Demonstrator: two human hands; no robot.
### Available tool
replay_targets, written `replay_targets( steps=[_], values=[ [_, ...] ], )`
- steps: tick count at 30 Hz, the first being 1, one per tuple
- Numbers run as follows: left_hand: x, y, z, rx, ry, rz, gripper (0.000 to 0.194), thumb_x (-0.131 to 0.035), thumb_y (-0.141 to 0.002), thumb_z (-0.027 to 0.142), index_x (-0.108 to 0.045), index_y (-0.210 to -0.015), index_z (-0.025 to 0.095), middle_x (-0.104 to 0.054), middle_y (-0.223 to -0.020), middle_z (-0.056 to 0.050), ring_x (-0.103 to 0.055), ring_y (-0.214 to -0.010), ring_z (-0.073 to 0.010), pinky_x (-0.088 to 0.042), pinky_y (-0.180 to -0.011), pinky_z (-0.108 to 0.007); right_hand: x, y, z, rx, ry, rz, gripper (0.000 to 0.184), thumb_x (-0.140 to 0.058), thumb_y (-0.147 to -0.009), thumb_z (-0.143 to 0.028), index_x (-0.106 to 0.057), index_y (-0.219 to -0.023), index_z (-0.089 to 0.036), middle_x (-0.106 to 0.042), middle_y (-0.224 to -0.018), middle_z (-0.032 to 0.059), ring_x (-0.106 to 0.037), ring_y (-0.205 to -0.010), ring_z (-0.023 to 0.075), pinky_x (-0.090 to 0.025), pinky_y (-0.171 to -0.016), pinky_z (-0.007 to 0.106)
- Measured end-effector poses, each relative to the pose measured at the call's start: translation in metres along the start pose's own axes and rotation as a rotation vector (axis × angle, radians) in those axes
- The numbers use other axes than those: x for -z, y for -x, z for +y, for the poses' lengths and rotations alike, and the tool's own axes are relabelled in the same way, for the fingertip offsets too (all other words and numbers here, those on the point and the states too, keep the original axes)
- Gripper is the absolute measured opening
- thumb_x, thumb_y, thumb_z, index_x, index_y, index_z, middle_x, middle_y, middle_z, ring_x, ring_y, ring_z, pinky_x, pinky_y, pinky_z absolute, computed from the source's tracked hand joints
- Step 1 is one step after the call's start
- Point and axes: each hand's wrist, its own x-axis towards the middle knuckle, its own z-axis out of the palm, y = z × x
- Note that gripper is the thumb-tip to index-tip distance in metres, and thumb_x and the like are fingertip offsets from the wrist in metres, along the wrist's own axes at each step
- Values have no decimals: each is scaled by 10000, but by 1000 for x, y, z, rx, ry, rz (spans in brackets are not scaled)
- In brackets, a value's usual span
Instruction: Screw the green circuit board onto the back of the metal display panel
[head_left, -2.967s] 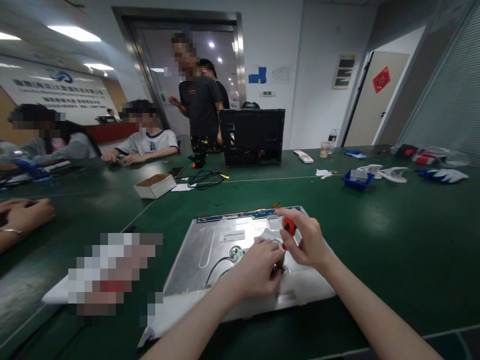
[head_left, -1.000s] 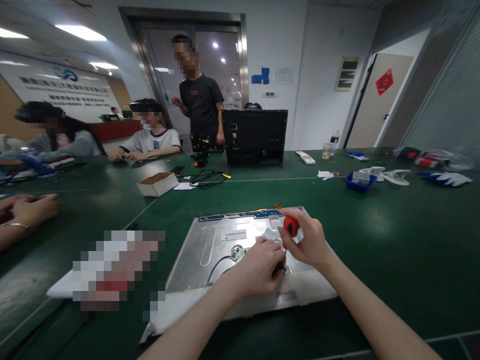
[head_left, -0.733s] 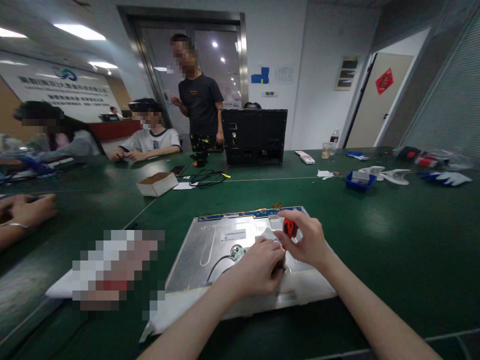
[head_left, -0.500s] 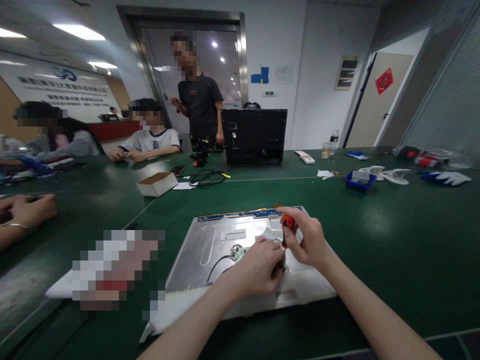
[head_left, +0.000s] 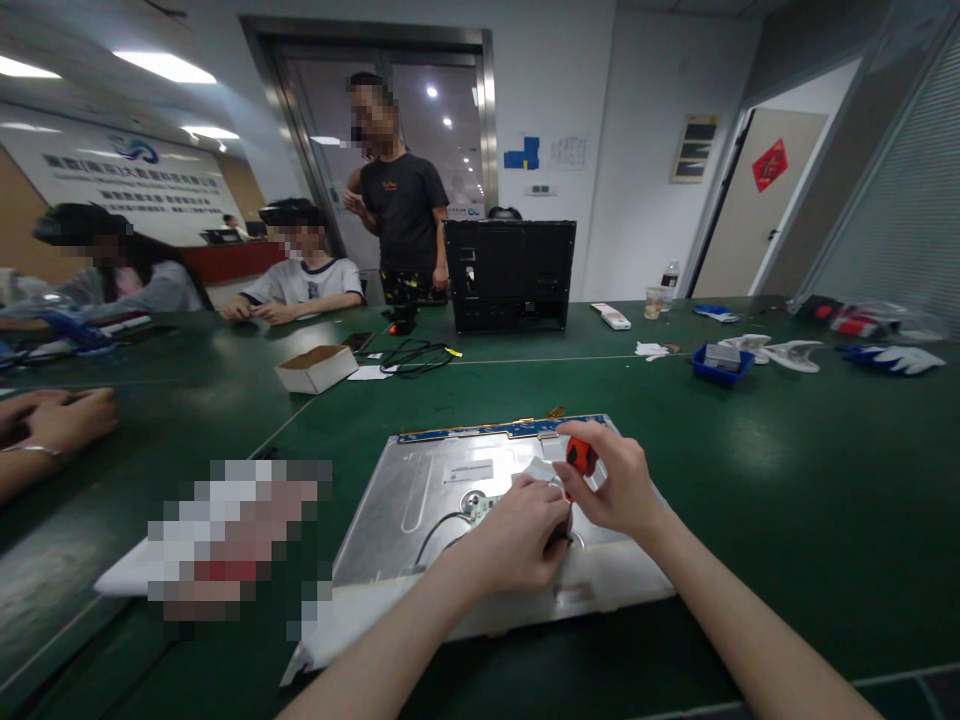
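Note:
A flat silver metal panel [head_left: 420,490] lies on the green table in front of me, with a blue circuit strip [head_left: 480,431] along its far edge and a white sheet [head_left: 375,610] along its near edge. My right hand [head_left: 611,480] is closed around the orange and black handle of a screwdriver [head_left: 580,455], held upright with its shaft pointing down at the panel. Close beside the shaft, my left hand [head_left: 517,535] rests on the panel with curled fingers; what they hold is hidden. A small green board [head_left: 484,508] and a black cable [head_left: 435,530] show left of it.
Beyond the panel are an open cardboard box [head_left: 316,372], a black cable coil [head_left: 416,357] and a black monitor casing [head_left: 510,275]. A blue tray [head_left: 720,364] sits at right. Another person's hands [head_left: 67,425] are at left; other people are behind the table.
The screwdriver handle has tilted or turned slightly within my right hand's fingers. My left hand stays in place on the panel.

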Motion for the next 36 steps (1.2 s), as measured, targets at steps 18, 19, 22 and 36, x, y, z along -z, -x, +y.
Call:
replay_targets(
  steps=[18,19,22,36],
  values=[
    [0,0,-1,9,1,-6,90,-571,-749,141,-587,-828,180,-661,-931,-64,-599,-926,-241,-414,-923,-398,-2,0,0,2,46,31,203,-602,-888,-229,-542,-1081,-213,-602,-700,-33,-520,-506,94,-425,-510,213],
    [0,0,-1,9,-1,-9,101,-572,-748,142,-593,-840,180,-662,-934,-66,-598,-930,-245,-414,-923,-398,-2,0,0,4,45,27,208,-611,-889,-242,-543,-1084,-211,-607,-699,-33,-523,-504,95,-425,-508,213],
    [0,-1,0,9,-6,-14,101,-576,-753,148,-598,-847,177,-662,-948,-75,-595,-935,-252,-417,-916,-398,0,-1,-1,13,22,7,243,-588,-892,-256,-543,-1124,-202,-616,-713,-21,-533,-516,107,-434,-514,225],
    [3,-1,2,10,8,-15,56,-563,-746,137,-571,-781,181,-658,-906,-65,-597,-891,-234,-427,-896,-397,-1,-1,-2,-11,50,30,277,-544,-857,-190,-541,-1133,-213,-596,-688,-37,-520,-498,102,-441,-505,214]
  ],
)
